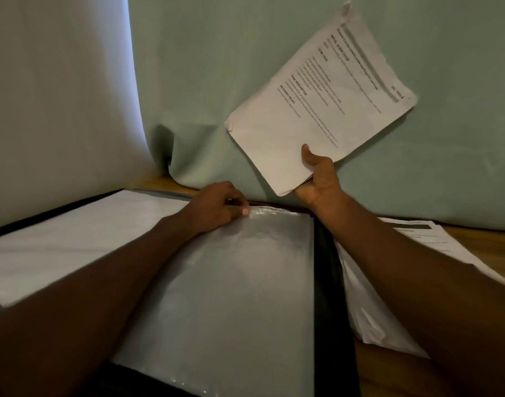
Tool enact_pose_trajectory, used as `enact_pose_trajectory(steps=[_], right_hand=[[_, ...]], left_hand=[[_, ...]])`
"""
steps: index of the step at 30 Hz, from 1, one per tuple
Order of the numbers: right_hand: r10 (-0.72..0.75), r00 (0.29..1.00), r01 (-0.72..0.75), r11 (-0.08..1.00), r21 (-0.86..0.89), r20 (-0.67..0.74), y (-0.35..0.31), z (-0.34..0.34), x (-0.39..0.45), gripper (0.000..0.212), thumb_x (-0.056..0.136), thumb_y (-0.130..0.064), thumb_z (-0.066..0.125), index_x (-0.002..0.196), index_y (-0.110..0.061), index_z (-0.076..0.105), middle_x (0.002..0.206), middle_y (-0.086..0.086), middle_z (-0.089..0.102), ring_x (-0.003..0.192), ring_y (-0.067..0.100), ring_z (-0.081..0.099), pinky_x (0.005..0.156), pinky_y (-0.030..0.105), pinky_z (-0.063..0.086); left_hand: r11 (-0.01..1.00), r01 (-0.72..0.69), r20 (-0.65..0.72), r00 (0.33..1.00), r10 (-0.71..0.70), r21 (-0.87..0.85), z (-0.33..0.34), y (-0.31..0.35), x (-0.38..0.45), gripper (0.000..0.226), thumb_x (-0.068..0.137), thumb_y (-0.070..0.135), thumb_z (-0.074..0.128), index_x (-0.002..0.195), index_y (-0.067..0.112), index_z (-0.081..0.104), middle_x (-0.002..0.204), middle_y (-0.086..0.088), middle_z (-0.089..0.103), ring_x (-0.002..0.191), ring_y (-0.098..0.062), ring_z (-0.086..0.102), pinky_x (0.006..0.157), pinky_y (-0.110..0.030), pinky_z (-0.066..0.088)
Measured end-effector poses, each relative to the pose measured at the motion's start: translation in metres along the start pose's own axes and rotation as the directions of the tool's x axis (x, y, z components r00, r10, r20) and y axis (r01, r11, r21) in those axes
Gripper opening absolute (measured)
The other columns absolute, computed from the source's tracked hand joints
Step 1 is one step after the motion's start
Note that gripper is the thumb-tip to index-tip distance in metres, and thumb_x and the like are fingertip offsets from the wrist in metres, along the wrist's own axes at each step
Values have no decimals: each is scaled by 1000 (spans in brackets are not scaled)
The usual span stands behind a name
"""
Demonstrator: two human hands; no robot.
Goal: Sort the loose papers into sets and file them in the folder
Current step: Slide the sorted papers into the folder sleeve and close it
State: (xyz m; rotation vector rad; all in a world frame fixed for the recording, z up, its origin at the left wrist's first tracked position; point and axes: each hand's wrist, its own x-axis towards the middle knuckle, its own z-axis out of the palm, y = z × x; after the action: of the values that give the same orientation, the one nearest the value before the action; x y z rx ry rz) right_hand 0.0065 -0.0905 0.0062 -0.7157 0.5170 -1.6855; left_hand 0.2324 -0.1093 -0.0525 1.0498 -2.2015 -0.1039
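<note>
Nearest the camera, on the wooden desk (388,376), lies the open display folder (323,267), its black spine and cover edge showing to the right of a clear plastic sleeve (231,282). The sleeve is thin, glossy and limp; it will likely cling to itself and slip under dry fingers, so its open top edge is the place to part it. To the left a filed white sheet (73,233) lies flat in the opposite page. To the right, partly under the forearm, loose papers (434,242) wait on the desk, some with printed dark bands.

Farther on, the left hand (217,207) rests on the sleeve's far edge, fingers curled, thumb and fingertips pinching the plastic lip as if to open the pocket.

Beyond that, the right hand (317,179) is raised off the desk and grips a set of printed pages (323,101) by a lower corner, thumb on top and fingers beneath. The set is light but floppy and creased; held at one corner it will droop, so feeding it in probably calls for leading with a short edge kept straight. Behind hangs a pale green backdrop (274,53).
</note>
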Motion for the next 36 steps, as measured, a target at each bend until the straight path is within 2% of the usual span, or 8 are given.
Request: enact_pose_trajectory(steps=[6, 12, 16, 19, 26, 28, 31, 36], right_hand=[[76, 997, -76, 997, -32, 2, 4, -18, 10, 25, 99, -28, 66, 116, -10, 69, 107, 12, 76, 99, 28, 72, 88, 46, 59], [20, 999, -44, 829, -557, -48, 1, -20, 12, 32, 94, -29, 74, 122, -17, 64, 105, 7, 73, 81, 22, 67, 45, 23, 42], [31, 999, -47, 860, -508, -40, 3, -11, 9, 39, 89, -19, 79, 124, -12, 64, 102, 11, 73, 66, 21, 63, 44, 24, 44], [45, 998, -56, 906, -419, -37, 0, -7, 12, 30, 90, -19, 77, 117, -16, 64, 113, 14, 72, 84, 26, 66, 46, 26, 49], [76, 997, -83, 901, -425, -34, -3, -12, 18, 30, 89, -17, 78, 115, -17, 64, 110, 12, 72, 88, 25, 66, 47, 26, 52], [80, 996, -84, 900, -427, -28, -1, -16, 21, 36, 88, -13, 79, 121, -13, 64, 111, 14, 73, 89, 27, 68, 52, 30, 55], [97, 995, -92, 921, -379, -6, 1, -22, 24, 46, 84, -5, 80, 127, -10, 65, 115, 14, 74, 105, 33, 70, 81, 52, 61], [119, 992, -127, 880, -458, -47, -1, -34, 27, 44, 84, -13, 82, 125, -12, 65, 115, 12, 74, 110, 33, 69, 95, 58, 55]], left_hand=[[993, 28, -120, 992, -42, -118, 0, 10, 1, 8, 82, 16, 83, 85, 19, 77, 88, 3, 72, 84, -13, 69, 85, -41, 58], [985, 35, -96, 994, -52, -167, 4, 36, 1, 4, 89, 18, 77, 92, 19, 79, 91, 7, 75, 88, -8, 70, 85, -27, 56], [979, 2, -161, 986, -36, -205, 9, 52, 1, 5, 92, 13, 74, 95, 12, 78, 95, 2, 74, 90, -8, 67, 83, -18, 51], [977, 62, -179, 979, -100, -203, 8, 53, 1, 9, 94, 22, 73, 97, 14, 77, 93, 5, 74, 86, -10, 66, 72, -13, 48], [985, 121, -84, 988, -132, -126, 6, 50, -2, 17, 82, 34, 84, 92, 21, 77, 91, 5, 73, 89, -13, 67, 82, -34, 54], [988, 120, -90, 988, -129, -99, 7, 49, -3, 14, 83, 27, 84, 91, 18, 77, 91, 4, 71, 88, -12, 65, 82, -31, 52], [982, 85, -165, 980, -113, -169, 5, 51, -2, 7, 86, 16, 81, 88, 14, 75, 87, 7, 71, 81, -5, 64, 78, -21, 49], [964, 31, -182, 980, -81, -266, 4, 51, -1, 2, 91, 17, 76, 92, 17, 77, 89, 10, 76, 85, -5, 67, 79, -13, 50]])
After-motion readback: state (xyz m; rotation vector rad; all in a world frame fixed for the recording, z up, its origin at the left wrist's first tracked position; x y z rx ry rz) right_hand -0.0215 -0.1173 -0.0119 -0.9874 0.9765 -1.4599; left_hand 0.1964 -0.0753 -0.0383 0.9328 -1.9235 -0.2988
